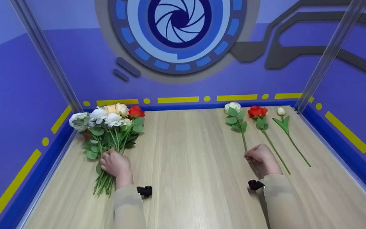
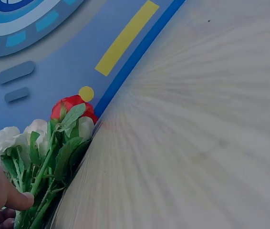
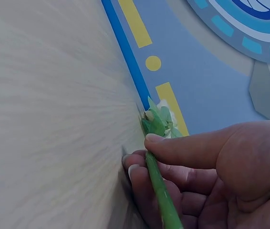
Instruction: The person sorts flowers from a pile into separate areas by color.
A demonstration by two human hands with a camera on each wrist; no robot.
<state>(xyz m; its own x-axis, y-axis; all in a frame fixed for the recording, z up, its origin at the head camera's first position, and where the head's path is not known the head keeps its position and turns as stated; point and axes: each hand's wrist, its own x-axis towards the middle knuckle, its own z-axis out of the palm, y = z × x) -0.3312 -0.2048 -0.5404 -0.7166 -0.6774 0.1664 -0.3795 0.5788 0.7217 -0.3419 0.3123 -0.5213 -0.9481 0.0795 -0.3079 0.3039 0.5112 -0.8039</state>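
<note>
Beige sleeves (image 1: pixel 127 208) lay nearest, each with a small black fitting (image 1: pixel 145 191) beside the cuff. Both hands were closed on stems. Beyond the left cuff, the left hand (image 1: pixel 118 165) had its fingers curled round the bunch of flowers (image 1: pixel 114 135), whose white, peach and red blooms fanned out ahead of it while the cut ends showed below. Well apart from it, the right hand (image 1: pixel 264 157) pinched the stem of a white rose (image 1: pixel 233 118) between thumb and fingers, its bloom pointing away toward the back. Just right of that hand lay a red flower (image 1: pixel 257 112), then a white tulip (image 1: pixel 285 125).

Pale wood grain covered the table (image 1: pixel 183 159). Blue-violet walls (image 1: pixel 75 63) enclosed three sides, marked with yellow dashes and dots; a round shutter emblem (image 1: pixel 179 19) filled the back's middle, and metal posts (image 1: pixel 332 54) stood at the corners.
</note>
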